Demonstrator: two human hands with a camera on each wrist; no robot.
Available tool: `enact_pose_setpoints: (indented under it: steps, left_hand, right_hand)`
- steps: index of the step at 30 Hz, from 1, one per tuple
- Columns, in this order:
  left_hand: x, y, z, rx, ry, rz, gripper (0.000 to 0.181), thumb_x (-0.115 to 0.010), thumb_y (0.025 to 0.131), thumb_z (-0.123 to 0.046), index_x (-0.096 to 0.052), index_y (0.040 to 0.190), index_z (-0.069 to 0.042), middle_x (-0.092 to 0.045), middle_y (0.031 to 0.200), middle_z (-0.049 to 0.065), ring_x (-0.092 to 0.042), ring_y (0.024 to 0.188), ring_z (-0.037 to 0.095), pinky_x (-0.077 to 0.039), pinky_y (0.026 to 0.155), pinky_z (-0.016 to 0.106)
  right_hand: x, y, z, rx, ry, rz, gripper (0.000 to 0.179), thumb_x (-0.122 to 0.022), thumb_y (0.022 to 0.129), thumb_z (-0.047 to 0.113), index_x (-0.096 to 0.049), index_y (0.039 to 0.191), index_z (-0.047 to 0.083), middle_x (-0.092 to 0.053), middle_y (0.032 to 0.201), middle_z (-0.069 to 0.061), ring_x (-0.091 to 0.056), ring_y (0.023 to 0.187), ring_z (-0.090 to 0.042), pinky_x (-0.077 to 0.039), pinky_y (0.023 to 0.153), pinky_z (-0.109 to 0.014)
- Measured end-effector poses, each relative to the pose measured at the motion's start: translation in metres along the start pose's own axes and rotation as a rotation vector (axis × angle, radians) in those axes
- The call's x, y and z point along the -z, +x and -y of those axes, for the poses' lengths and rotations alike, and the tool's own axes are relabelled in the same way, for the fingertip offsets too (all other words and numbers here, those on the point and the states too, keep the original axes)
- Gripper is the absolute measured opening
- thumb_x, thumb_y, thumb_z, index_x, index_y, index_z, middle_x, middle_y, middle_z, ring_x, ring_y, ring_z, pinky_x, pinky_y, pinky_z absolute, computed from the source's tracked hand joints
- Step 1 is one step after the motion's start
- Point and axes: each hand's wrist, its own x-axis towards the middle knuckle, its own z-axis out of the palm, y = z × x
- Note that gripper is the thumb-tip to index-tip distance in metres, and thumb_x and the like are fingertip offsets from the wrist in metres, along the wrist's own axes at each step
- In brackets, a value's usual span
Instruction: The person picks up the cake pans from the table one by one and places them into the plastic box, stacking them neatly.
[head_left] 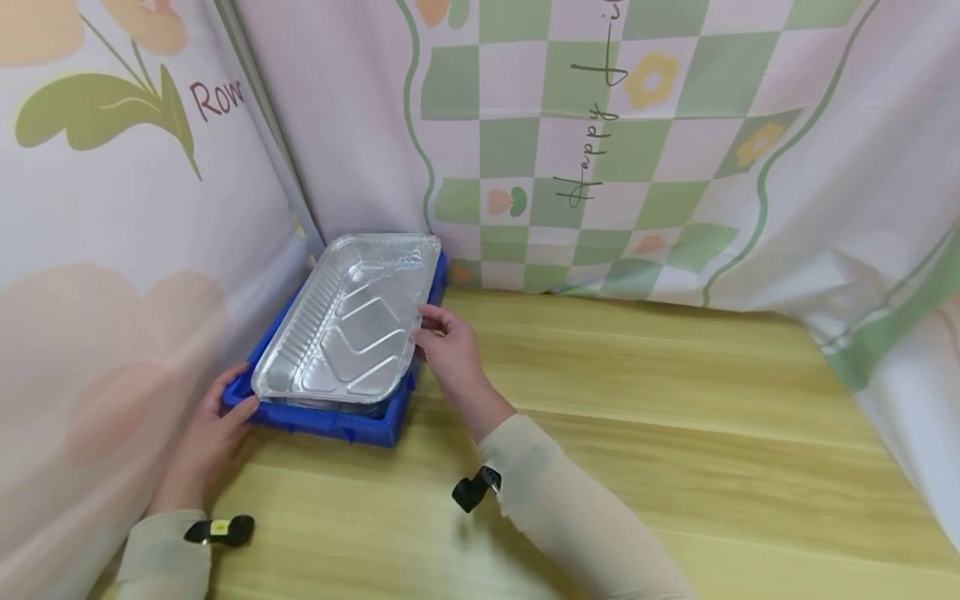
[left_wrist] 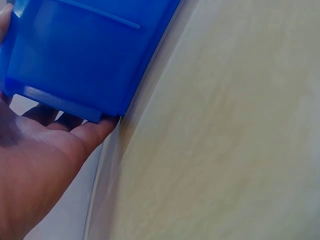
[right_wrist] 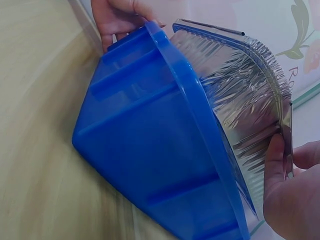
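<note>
A rectangular foil tray (head_left: 360, 325) with a ribbed bottom lies over the blue plastic bin (head_left: 322, 421), its near side dipping inside the bin's walls. My right hand (head_left: 450, 346) pinches the right rim of the foil tray between thumb and fingers. In the right wrist view, the tray's crinkled side (right_wrist: 240, 95) rises above the bin's rim. At the bin's near left corner, my left hand (head_left: 217, 425) grips the wall, thumb at the rim. The left wrist view shows its fingers (left_wrist: 95, 132) bent under the bin's ledge. More shiny foil shows beneath the tray's near edge.
The bin stands on a wood-grain table (head_left: 675, 433), against the printed curtain (head_left: 112, 333) on the left and near the checked curtain (head_left: 585, 167) at the back. Small black devices (head_left: 225, 530) are strapped at both wrists.
</note>
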Motion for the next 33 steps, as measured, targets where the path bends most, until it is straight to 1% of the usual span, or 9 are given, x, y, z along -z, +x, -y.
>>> enact_pose_setpoints:
  steps: [5,11,18,24,26,29,31,33]
  left_hand:
    - [-0.001,-0.003,-0.001,0.010,0.011,-0.003,0.057,-0.057,0.101,-0.016,-0.034,0.151,-0.030,-0.009,0.148,0.035,-0.055,0.102,-0.005,-0.048,0.084,0.014]
    - [0.000,-0.003,-0.001,0.010,0.004,0.002,0.058,-0.057,0.101,-0.016,-0.033,0.152,-0.028,-0.010,0.148,0.035,-0.056,0.101,-0.004,-0.048,0.084,0.014]
    - [-0.001,-0.003,-0.004,0.024,0.024,0.004,0.059,-0.056,0.101,-0.019,-0.031,0.153,-0.028,-0.007,0.152,0.033,-0.055,0.101,-0.004,-0.048,0.083,0.014]
    - [0.000,-0.002,-0.005,0.044,0.087,-0.004,0.060,-0.057,0.101,-0.023,-0.029,0.154,-0.028,-0.011,0.152,0.032,-0.054,0.100,-0.005,-0.048,0.083,0.013]
    - [0.000,-0.002,-0.005,0.043,0.097,-0.007,0.060,-0.057,0.101,-0.023,-0.029,0.154,-0.028,-0.011,0.152,0.031,-0.055,0.100,-0.005,-0.048,0.082,0.013]
    - [-0.001,-0.003,-0.004,0.029,0.091,-0.012,0.059,-0.057,0.101,-0.021,-0.031,0.153,-0.027,-0.013,0.150,0.031,-0.054,0.100,-0.004,-0.048,0.082,0.013]
    - [-0.001,-0.003,-0.003,0.017,0.080,-0.011,0.058,-0.057,0.101,-0.019,-0.032,0.153,-0.027,-0.015,0.149,0.031,-0.054,0.100,-0.004,-0.048,0.082,0.013]
    - [-0.001,-0.003,-0.002,0.009,0.072,-0.009,0.057,-0.057,0.101,-0.018,-0.033,0.152,-0.027,-0.015,0.148,0.031,-0.053,0.101,-0.003,-0.047,0.083,0.013]
  right_hand:
    - [-0.004,0.002,0.003,-0.005,-0.060,-0.001,0.039,-0.059,0.091,-0.008,-0.057,0.130,-0.006,-0.057,0.118,-0.026,-0.060,0.083,-0.020,-0.056,0.074,-0.031]
    - [-0.013,0.004,0.000,0.000,-0.126,-0.002,0.039,-0.061,0.090,-0.008,-0.058,0.128,-0.007,-0.060,0.112,-0.022,-0.063,0.084,-0.023,-0.057,0.075,-0.033]
    - [-0.018,0.004,-0.004,-0.027,-0.142,-0.013,0.037,-0.061,0.090,-0.008,-0.060,0.126,-0.003,-0.058,0.119,-0.026,-0.065,0.088,-0.028,-0.058,0.074,-0.033]
    - [-0.019,0.006,-0.005,-0.027,-0.141,-0.014,0.037,-0.060,0.088,-0.008,-0.061,0.125,-0.005,-0.058,0.119,-0.027,-0.066,0.088,-0.033,-0.058,0.072,-0.033]
    - [-0.020,0.005,-0.002,-0.037,-0.145,-0.011,0.038,-0.060,0.088,-0.009,-0.061,0.125,-0.005,-0.059,0.117,-0.027,-0.066,0.091,-0.037,-0.058,0.071,-0.033]
    - [-0.021,0.006,-0.004,-0.046,-0.173,-0.005,0.039,-0.061,0.087,-0.009,-0.062,0.126,-0.004,-0.061,0.116,-0.025,-0.066,0.085,-0.033,-0.058,0.070,-0.032]
    - [-0.022,0.006,-0.006,-0.048,-0.199,0.002,0.041,-0.061,0.086,-0.009,-0.061,0.127,-0.004,-0.062,0.114,-0.024,-0.066,0.078,-0.028,-0.058,0.067,-0.031]
    - [-0.021,0.008,-0.011,-0.047,-0.242,0.007,0.044,-0.062,0.085,-0.008,-0.061,0.129,-0.003,-0.062,0.116,-0.023,-0.062,0.068,-0.019,-0.057,0.063,-0.029]
